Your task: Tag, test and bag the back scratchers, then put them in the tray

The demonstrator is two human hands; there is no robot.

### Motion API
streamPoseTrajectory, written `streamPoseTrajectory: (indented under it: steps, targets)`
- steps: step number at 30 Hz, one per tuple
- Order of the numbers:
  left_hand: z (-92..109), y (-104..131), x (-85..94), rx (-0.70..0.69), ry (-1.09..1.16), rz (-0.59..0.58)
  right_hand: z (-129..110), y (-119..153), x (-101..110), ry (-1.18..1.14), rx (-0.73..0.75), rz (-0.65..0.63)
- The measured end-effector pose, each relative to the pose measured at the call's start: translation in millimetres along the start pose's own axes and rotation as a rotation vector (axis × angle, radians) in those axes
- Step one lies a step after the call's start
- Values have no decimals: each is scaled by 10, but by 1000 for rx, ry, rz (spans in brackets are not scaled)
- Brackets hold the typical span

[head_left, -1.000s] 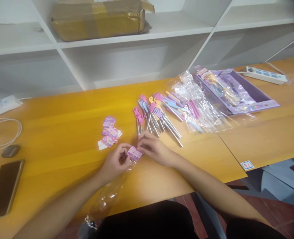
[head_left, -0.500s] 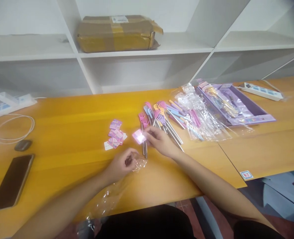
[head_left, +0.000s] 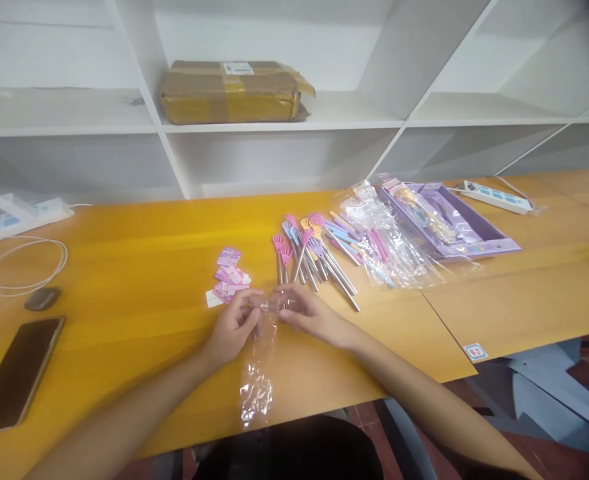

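A clear plastic bag hangs from between both hands, over the table's front part. My left hand pinches its top edge with thumb and fingers. My right hand is at the other side of the bag's mouth, fingers bent around the film; the pink card is not distinguishable there. Small pink and purple cards lie in a loose pile beyond my left hand. Behind my right hand lie several metal rods with coloured hand-shaped heads, in pink, blue, orange and purple.
Coloured tubes, a heap of clear bags and a purple tray lie to the right. A phone, small dark object and cable are left. Power strips flank the table; a carton sits on the shelf.
My right hand has moved down and left to the bag's mouth, and the pink card it held is out of sight. The bag now hangs straight down. The camera view has shifted slightly.
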State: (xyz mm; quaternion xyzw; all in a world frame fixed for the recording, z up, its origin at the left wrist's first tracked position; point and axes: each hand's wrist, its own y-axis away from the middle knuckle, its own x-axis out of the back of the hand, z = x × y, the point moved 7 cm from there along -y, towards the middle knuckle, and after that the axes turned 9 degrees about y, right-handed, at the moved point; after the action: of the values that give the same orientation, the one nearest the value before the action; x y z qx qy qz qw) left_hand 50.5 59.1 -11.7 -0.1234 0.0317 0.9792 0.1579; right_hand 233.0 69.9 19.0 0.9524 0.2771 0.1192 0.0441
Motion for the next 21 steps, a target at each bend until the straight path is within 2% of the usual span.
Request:
streamPoseTrajectory:
  steps: [4,6,8,9,11,14,16,18,19,21]
  targets:
    - [91,0,34,-63,21,69,84,36,-304,-43,-46,-105]
    - [124,2,42,-67,23,72,90,45,-380,-79,-66,-94]
    - [134,2,31,-61,34,38,44,58,-302,-67,-44,-36]
    - [128,1,13,-54,46,0,2,71,-182,-31,-23,11]
    - [105,-1,-27,-41,66,-76,-107,120,245,100,14,140]
    - [50,-3,-63,-5,46,-132,-291,282,1301,400,-13,435]
    - [14,-4,-77,28,18,-145,-378,422,2096,612,-127,614]
    - [-12,2,-97,56,-8,-169,-404,541,2811,786,-318,730]
    - [-21,6,-105,65,-24,-181,-391,580,3107,855,-436,751]
    - [-37,17,-114,79,-58,-204,-388,586,3542,896,-533,769]
